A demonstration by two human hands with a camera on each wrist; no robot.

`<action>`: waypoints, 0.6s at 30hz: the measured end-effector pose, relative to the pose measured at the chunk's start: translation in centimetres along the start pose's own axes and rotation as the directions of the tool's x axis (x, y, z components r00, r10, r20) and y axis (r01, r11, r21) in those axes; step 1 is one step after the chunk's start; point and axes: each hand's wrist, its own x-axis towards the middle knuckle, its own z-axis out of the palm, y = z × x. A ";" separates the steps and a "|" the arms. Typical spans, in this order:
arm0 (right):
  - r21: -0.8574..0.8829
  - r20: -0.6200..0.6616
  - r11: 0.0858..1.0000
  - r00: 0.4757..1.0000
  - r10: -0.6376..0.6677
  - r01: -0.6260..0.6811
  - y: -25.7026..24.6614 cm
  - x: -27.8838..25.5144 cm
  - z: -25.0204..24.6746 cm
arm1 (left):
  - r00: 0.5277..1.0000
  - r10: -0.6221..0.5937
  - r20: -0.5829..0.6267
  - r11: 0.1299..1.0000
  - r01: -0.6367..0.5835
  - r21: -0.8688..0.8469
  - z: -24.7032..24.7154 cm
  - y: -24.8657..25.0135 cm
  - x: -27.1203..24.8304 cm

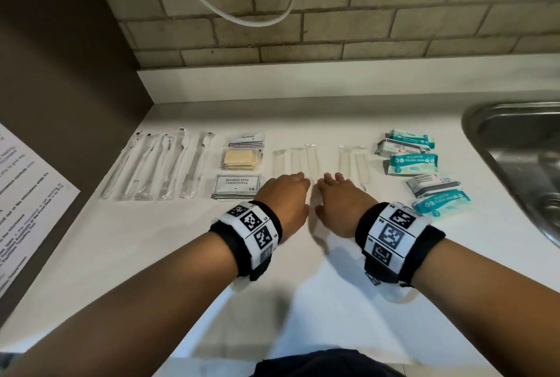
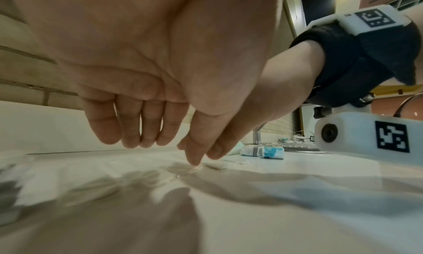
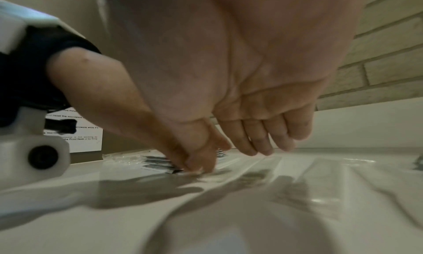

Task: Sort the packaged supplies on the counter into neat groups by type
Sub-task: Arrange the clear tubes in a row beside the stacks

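Note:
Wrapped toothbrushes [image 1: 163,164] lie in a row at the left. Beside them sit toothpaste sachets [image 1: 247,140], a soap [image 1: 241,158] and shampoo sachets [image 1: 238,185]. Clear-wrapped white combs lie mid-counter in a left set [image 1: 295,161] and a right set [image 1: 353,163]. Blue wipe packs [image 1: 412,155] lie at the right, with more [image 1: 436,194] nearer. My left hand [image 1: 288,191] and right hand [image 1: 339,194] lie side by side at the combs' near ends. Each thumb tip [image 2: 194,163] [image 3: 201,164] presses a clear wrapper end; the other fingers hang relaxed just above the counter.
A steel sink [image 1: 515,140] is sunk into the counter at the right, close to the wipe packs. A printed notice [image 1: 27,194] hangs on the brown side wall at the left. A white cable [image 1: 242,12] droops over the tiled back wall.

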 end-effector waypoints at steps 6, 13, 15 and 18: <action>-0.105 0.071 0.989 0.991 0.113 -0.105 2.5 -0.5 0.5 | 0.997 0.049 0.065 0.995 -0.054 0.080 0.8 2.5 2.7; -0.003 0.075 0.999 0.996 0.054 -0.054 3.2 -0.5 0.5 | 0.994 0.035 0.108 0.982 -0.054 0.181 2.1 3.1 2.9; 0.013 0.080 0.999 0.996 0.039 -0.041 3.1 -0.3 0.4 | 0.995 0.035 0.096 0.977 -0.054 0.204 2.3 3.3 2.6; 0.020 0.073 1.000 0.997 0.018 -0.020 3.2 -0.1 0.4 | 0.996 0.017 0.091 0.974 -0.037 0.222 2.6 3.5 2.4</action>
